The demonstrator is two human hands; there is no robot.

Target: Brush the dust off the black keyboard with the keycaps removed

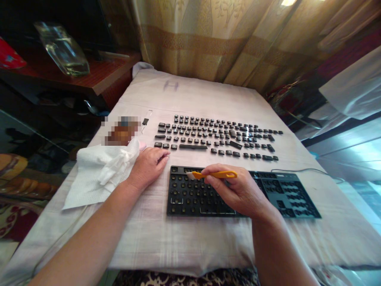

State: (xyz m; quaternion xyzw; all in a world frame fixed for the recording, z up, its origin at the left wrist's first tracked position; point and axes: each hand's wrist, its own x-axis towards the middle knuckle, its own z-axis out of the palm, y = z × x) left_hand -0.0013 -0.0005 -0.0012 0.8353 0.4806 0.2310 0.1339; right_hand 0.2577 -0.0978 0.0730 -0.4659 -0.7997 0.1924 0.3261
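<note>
A black keyboard base (282,194) with its keycaps removed lies on the cloth-covered table (190,242) in front of me. My right hand (238,192) is closed on a small yellow brush (214,174), its pale tip over the keyboard's upper left corner. My left hand (148,165) rests on the cloth just left of the keyboard, fingers curled loosely with nothing visible in them. Behind the keyboard, several loose black keycaps (217,137) are laid out in rows.
A crumpled white paper towel (98,171) lies left of my left hand. A small clip-like tool (145,121) sits near a blurred object at the back left. A keyboard cable (312,171) runs off right. A dark wooden shelf (98,77) and curtains stand behind.
</note>
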